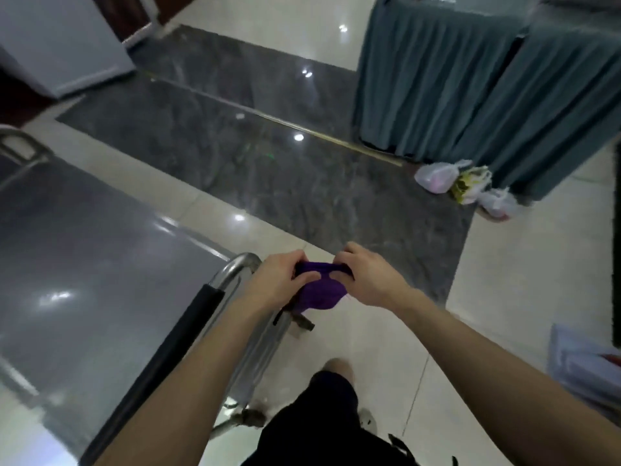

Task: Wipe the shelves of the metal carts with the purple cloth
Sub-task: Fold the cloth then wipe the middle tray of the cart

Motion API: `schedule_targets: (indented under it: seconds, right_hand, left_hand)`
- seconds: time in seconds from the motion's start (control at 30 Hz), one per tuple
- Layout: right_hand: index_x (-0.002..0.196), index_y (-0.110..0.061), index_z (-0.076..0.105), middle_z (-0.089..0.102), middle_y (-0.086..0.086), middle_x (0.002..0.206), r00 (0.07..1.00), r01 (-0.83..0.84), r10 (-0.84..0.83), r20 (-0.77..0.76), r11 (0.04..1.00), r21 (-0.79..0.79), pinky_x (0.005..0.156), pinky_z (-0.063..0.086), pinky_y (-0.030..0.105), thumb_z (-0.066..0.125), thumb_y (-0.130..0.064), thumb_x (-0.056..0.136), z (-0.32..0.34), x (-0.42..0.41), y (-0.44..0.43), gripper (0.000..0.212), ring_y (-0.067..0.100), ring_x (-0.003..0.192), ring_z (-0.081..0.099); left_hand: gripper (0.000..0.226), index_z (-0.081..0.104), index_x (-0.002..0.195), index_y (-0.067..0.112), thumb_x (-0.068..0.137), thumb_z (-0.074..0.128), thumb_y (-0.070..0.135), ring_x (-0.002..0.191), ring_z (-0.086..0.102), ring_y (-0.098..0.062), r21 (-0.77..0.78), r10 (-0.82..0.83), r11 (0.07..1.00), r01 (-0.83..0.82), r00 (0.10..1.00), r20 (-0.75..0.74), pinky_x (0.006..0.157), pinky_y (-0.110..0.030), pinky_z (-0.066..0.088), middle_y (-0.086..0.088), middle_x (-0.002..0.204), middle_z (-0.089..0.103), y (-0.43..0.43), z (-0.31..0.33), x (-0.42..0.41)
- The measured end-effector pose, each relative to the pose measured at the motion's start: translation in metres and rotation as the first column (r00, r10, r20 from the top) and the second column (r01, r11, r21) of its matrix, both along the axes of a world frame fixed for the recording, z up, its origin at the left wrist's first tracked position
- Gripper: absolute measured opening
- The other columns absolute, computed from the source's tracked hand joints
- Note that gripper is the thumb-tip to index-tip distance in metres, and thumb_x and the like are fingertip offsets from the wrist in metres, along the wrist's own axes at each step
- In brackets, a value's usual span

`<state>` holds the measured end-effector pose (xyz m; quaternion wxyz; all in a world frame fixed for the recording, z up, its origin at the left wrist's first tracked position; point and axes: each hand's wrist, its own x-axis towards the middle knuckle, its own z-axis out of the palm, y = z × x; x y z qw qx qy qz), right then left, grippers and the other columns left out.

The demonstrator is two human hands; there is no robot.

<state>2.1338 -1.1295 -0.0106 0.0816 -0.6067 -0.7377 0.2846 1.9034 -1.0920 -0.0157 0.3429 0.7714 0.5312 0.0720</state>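
The purple cloth (321,292) is bunched up in the air between both hands, just right of the cart's handle. My left hand (279,280) grips its left side, fingers curled over the top edge. My right hand (364,275) pinches its right side. The metal cart (84,257) fills the left of the view; its grey top shelf is shiny with light reflections. The cart's handle (188,334) has a black grip and a chrome bend, and it runs under my left forearm. Lower shelves are hidden.
Teal skirted tables (470,89) stand at the back right, with plastic bags (467,186) on the floor at their foot. A white cabinet (60,45) is at the back left. Folded pale fabric (584,364) lies at the right edge. My leg (322,415) is below.
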Motion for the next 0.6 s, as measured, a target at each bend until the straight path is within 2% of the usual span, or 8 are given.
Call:
schedule_targets:
  seconds: [0.13,0.2,0.23,0.3,0.33,0.4,0.5,0.6]
  right_hand:
    - [0.109,-0.024,0.061,0.068,-0.004,0.099,0.99,-0.138,0.137,0.032,0.99,0.009,0.081,0.053,0.043,0.052,-0.029,0.11,-0.003,0.014,0.099,0.01,0.021,0.089,0.063]
    - [0.111,-0.024,0.06,0.07,-0.004,0.1,0.982,-0.187,0.186,0.036,0.982,0.011,0.083,0.055,0.047,0.051,-0.028,0.11,-0.004,0.026,0.151,0.01,0.021,0.089,0.064]
    - [0.116,-0.025,0.059,0.071,-0.005,0.102,0.977,-0.212,0.212,0.021,0.977,0.005,0.084,0.056,0.046,0.052,-0.031,0.109,-0.002,0.032,0.175,0.012,0.02,0.09,0.065]
    - [0.132,-0.03,0.055,0.072,-0.008,0.11,0.958,-0.287,0.287,0.015,0.958,0.0,0.085,0.056,0.041,0.061,-0.044,0.104,0.008,0.041,0.222,0.032,0.017,0.095,0.067]
    - [0.133,-0.032,0.055,0.071,-0.008,0.109,0.944,-0.329,0.328,0.035,0.944,0.014,0.083,0.055,0.04,0.064,-0.05,0.101,0.014,0.043,0.245,0.037,0.017,0.095,0.067]
    - [0.119,-0.026,0.062,0.065,-0.004,0.101,0.931,-0.364,0.361,0.042,0.927,0.087,0.076,0.053,0.042,0.067,-0.046,0.101,0.024,0.04,0.291,0.027,0.023,0.089,0.066]
    - [0.11,-0.018,0.063,0.062,-0.001,0.098,0.892,-0.443,0.451,-0.026,0.885,0.142,0.077,0.054,0.045,0.065,-0.031,0.104,0.034,0.017,0.358,0.014,0.025,0.084,0.064]
    - [0.116,-0.022,0.062,0.07,-0.004,0.098,0.784,-0.602,0.618,-0.061,0.781,0.167,0.077,0.054,0.037,0.064,-0.029,0.106,0.034,-0.019,0.418,0.012,0.018,0.084,0.064]
  left_hand:
    - [0.035,0.057,0.104,0.033,0.088,0.089,0.036,0.093,0.068,-0.011,-0.073,0.045,0.996,-0.045,0.999,-0.002,0.086,-0.039,0.062,0.01,0.099,0.071,0.074,0.001,0.013]
    - [0.033,0.057,0.105,0.032,0.091,0.086,0.026,0.095,0.069,-0.012,-0.114,0.09,0.99,-0.087,0.996,0.014,0.09,-0.043,0.063,0.007,0.102,0.072,0.118,-0.005,0.023]
    - [0.03,0.058,0.106,0.03,0.092,0.083,0.024,0.095,0.07,-0.013,-0.117,0.121,0.986,-0.117,0.992,0.021,0.091,-0.044,0.063,0.006,0.103,0.072,0.141,-0.005,0.03]
    - [0.028,0.059,0.11,0.026,0.093,0.081,0.024,0.096,0.07,-0.017,-0.093,0.159,0.983,-0.156,0.987,0.028,0.091,-0.046,0.062,0.004,0.103,0.073,0.186,-0.003,0.043]
    - [0.03,0.058,0.112,0.026,0.093,0.081,0.025,0.095,0.07,-0.018,-0.08,0.172,0.982,-0.169,0.985,0.034,0.09,-0.047,0.061,0.004,0.103,0.073,0.204,-0.001,0.048]
    - [0.037,0.056,0.116,0.027,0.091,0.083,0.027,0.095,0.071,-0.018,-0.063,0.226,0.973,-0.222,0.972,0.067,0.088,-0.047,0.061,0.005,0.104,0.074,0.236,0.005,0.05]
    - [0.049,0.06,0.119,0.031,0.083,0.092,0.029,0.099,0.073,-0.012,-0.102,0.422,0.906,-0.41,0.888,0.183,0.089,-0.038,0.063,0.009,0.109,0.075,0.272,0.009,0.03]
    - [0.06,0.064,0.124,0.033,0.076,0.099,0.026,0.105,0.07,-0.013,-0.09,0.574,0.819,-0.567,0.803,0.16,0.094,-0.034,0.059,0.009,0.117,0.073,0.293,-0.007,-0.001]
